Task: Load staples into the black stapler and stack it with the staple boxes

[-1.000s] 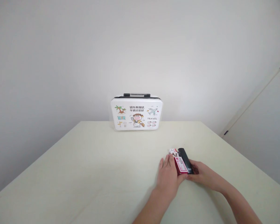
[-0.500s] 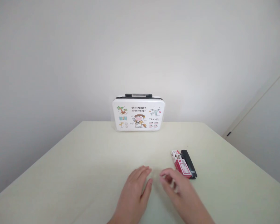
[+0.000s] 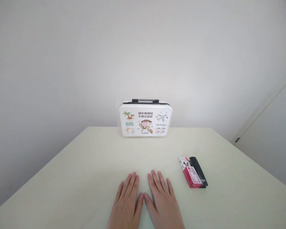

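My left hand lies flat on the pale table, palm down with fingers stretched out. Beside it my right hand rests in the same way, and the two thumb tips meet or nearly meet. Neither holds anything. To the right of my right hand sits a small red and white box with a picture card at its far end. Against its right side lies a black stapler; the box hides part of it.
A white hard case with a black handle and cartoon travel prints stands upright at the table's back edge. Behind it rises a plain wall. A white panel with dark fittings is off to the right.
My right hand, curled before, has moved left and flattened onto the table. The left hand has shifted slightly left and spread its fingers. The whole view has shifted a little.
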The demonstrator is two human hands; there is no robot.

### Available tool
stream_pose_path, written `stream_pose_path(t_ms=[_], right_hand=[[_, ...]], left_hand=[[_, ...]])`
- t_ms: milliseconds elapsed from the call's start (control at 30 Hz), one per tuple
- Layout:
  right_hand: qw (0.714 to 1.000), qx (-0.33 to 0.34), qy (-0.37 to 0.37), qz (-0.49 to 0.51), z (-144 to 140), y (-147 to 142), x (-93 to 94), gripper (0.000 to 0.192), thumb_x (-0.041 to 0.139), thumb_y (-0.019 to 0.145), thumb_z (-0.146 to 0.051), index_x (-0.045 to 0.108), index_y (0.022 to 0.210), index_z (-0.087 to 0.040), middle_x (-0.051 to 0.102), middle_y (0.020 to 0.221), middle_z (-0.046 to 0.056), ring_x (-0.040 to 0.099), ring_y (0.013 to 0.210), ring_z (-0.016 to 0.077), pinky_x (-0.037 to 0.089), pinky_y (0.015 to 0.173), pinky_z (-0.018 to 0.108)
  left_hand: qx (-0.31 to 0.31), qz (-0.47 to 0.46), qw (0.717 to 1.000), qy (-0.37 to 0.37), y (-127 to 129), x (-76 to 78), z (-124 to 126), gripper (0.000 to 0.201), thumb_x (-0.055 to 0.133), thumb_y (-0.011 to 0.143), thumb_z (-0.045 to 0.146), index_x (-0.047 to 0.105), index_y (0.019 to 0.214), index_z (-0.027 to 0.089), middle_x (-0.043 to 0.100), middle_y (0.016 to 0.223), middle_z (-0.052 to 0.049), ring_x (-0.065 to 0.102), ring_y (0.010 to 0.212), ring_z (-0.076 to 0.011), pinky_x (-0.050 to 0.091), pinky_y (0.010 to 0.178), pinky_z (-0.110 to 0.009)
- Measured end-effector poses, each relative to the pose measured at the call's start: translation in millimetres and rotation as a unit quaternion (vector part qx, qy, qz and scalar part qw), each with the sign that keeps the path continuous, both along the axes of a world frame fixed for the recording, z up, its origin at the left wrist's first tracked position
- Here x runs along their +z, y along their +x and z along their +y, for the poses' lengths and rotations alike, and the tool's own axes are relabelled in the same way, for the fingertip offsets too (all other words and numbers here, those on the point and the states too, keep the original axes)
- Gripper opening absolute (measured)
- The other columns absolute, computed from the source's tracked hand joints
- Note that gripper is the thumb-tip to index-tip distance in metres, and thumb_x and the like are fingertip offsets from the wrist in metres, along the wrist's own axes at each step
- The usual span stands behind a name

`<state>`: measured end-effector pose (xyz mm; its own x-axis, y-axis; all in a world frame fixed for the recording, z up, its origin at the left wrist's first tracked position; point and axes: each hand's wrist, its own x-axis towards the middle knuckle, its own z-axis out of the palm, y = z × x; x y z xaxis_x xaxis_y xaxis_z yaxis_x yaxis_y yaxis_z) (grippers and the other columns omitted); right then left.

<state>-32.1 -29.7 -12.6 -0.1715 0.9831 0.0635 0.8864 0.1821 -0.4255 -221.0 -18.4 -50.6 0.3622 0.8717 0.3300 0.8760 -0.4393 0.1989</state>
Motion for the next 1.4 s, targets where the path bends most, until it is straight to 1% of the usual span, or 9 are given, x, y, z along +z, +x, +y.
stream_pose_path(t_ms=[167, 233, 367, 733, 833, 1133, 1267, 1400], right_hand=[[1.000, 0.000, -0.001, -0.009, -1.7, 0.1, 2.3, 0.061, 0.029, 0.105, -0.055, 0.018, 0.162, -0.036, 0.008, 0.169, -0.006, 0.008, 0.159, 0.0284, 0.013, 0.128, 0.061], [1.000, 0.001, -0.004, -0.010, -1.9, 0.7, 2.1, 0.061, 0.029, 0.105, -0.055, 0.017, 0.162, -0.037, 0.008, 0.169, -0.007, 0.008, 0.159, 0.0278, 0.014, 0.128, 0.061], [1.000, -0.001, -0.002, -0.012, -1.7, 1.9, 0.2, 0.061, 0.030, 0.104, -0.056, 0.020, 0.161, -0.037, 0.009, 0.169, -0.007, 0.009, 0.158, 0.0284, 0.013, 0.128, 0.061], [1.000, 0.004, 0.010, -0.012, -1.3, 2.5, -4.0, 0.060, 0.032, 0.105, -0.053, 0.021, 0.161, -0.035, 0.011, 0.168, -0.007, 0.012, 0.158, 0.0298, 0.017, 0.128, 0.062], [1.000, 0.005, 0.014, -0.004, -1.3, 2.7, -5.5, 0.059, 0.033, 0.105, -0.050, 0.021, 0.161, -0.034, 0.012, 0.168, -0.007, 0.013, 0.158, 0.0300, 0.019, 0.128, 0.062], [0.997, -0.001, 0.053, 0.059, -1.1, 3.6, -11.6, 0.061, 0.046, 0.102, -0.042, 0.025, 0.158, -0.041, 0.020, 0.166, -0.008, 0.020, 0.156, 0.0337, 0.021, 0.126, 0.065], [0.997, -0.001, 0.048, 0.061, -1.4, 3.4, -10.9, 0.061, 0.045, 0.102, -0.043, 0.024, 0.158, -0.041, 0.020, 0.166, -0.008, 0.020, 0.156, 0.0338, 0.020, 0.126, 0.065], [0.998, 0.001, 0.035, 0.043, -0.7, 3.2, -11.3, 0.060, 0.042, 0.103, -0.045, 0.022, 0.159, -0.039, 0.016, 0.167, -0.008, 0.016, 0.157, 0.0322, 0.019, 0.127, 0.064]], left_hand=[[0.004, -0.007, 1.000, -0.014, 0.0, 4.6, -0.7, 0.063, 0.041, 0.105, 0.039, 0.018, 0.163, 0.028, 0.028, 0.167, -0.004, 0.028, 0.154, -0.0266, 0.034, 0.122, -0.057], [0.003, -0.009, 1.000, -0.012, -0.3, 5.6, -1.1, 0.063, 0.041, 0.105, 0.039, 0.020, 0.163, 0.028, 0.029, 0.167, -0.003, 0.029, 0.154, -0.0264, 0.034, 0.122, -0.056], [0.006, 0.000, 1.000, -0.003, -0.7, 4.4, -0.9, 0.061, 0.041, 0.105, 0.040, 0.024, 0.162, 0.027, 0.030, 0.166, -0.003, 0.030, 0.154, -0.0262, 0.037, 0.121, -0.054], [0.003, 0.047, 0.997, 0.054, -3.7, 0.5, 0.5, 0.065, 0.043, 0.104, 0.039, 0.018, 0.163, 0.026, 0.031, 0.166, -0.003, 0.034, 0.152, -0.0251, 0.042, 0.118, -0.050], [0.004, 0.047, 0.997, 0.058, -3.7, 0.1, 0.2, 0.066, 0.044, 0.104, 0.039, 0.017, 0.163, 0.026, 0.030, 0.166, -0.003, 0.035, 0.152, -0.0253, 0.042, 0.118, -0.050], [0.003, 0.044, 0.998, 0.051, -2.7, 1.9, -0.5, 0.066, 0.041, 0.104, 0.034, 0.014, 0.164, 0.026, 0.029, 0.166, -0.002, 0.034, 0.152, -0.0245, 0.040, 0.119, -0.049], [0.002, 0.046, 0.998, 0.049, -3.0, 2.0, -1.0, 0.065, 0.041, 0.105, 0.034, 0.014, 0.164, 0.025, 0.029, 0.166, -0.002, 0.034, 0.152, -0.0244, 0.039, 0.119, -0.049], [0.001, 0.037, 0.998, 0.051, -3.0, 2.1, -0.4, 0.065, 0.041, 0.105, 0.034, 0.014, 0.164, 0.027, 0.029, 0.166, -0.002, 0.035, 0.152, -0.0244, 0.040, 0.119, -0.049]])
